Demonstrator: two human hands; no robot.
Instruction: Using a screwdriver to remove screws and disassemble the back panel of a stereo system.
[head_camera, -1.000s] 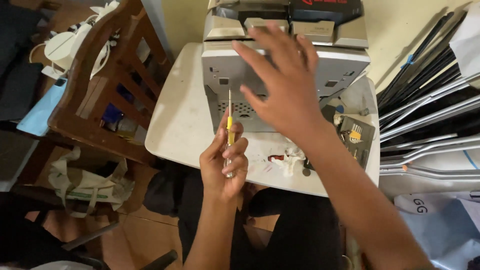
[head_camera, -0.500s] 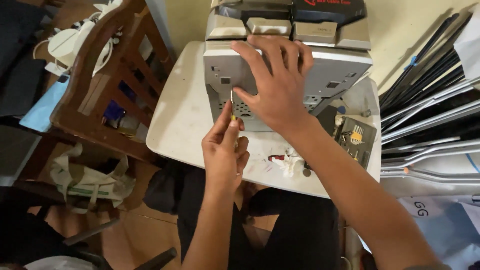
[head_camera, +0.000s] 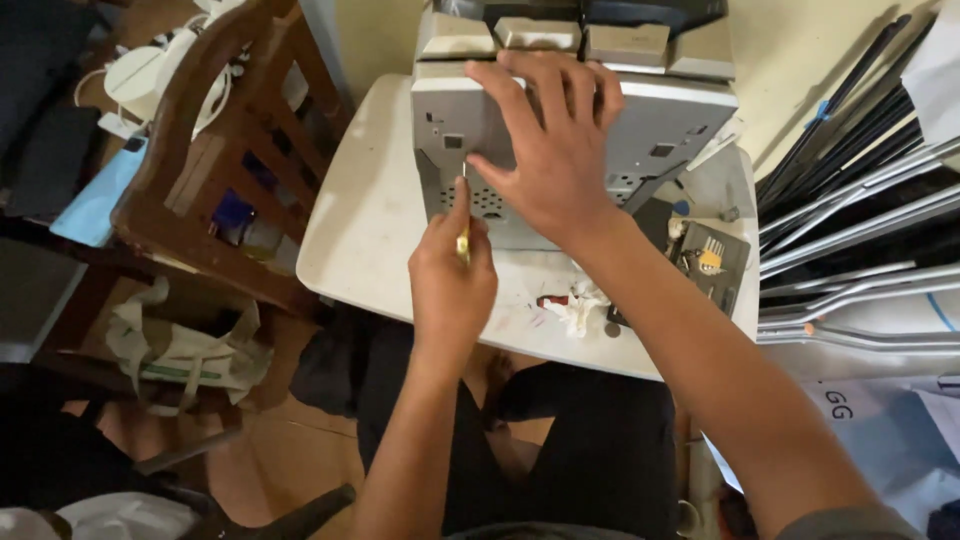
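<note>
A grey metal device casing (head_camera: 660, 125) with vent holes lies on a small white table (head_camera: 360, 215). My right hand (head_camera: 550, 140) rests flat on top of the casing, fingers spread, pressing it down. My left hand (head_camera: 450, 275) grips a yellow-handled screwdriver (head_camera: 463, 235), its thin shaft pointing up against the casing's near side by the vent holes. The tip is too small to make out.
A small circuit board (head_camera: 710, 260) and crumpled white paper with a red bit (head_camera: 578, 305) lie on the table's right part. A wooden chair (head_camera: 215, 150) stands left, a cloth bag (head_camera: 175, 345) below it. Metal rods and black strips (head_camera: 860, 210) lean at the right.
My right hand came down from the air onto the casing. My left hand moved the screwdriver up and forward until its shaft met the casing's side.
</note>
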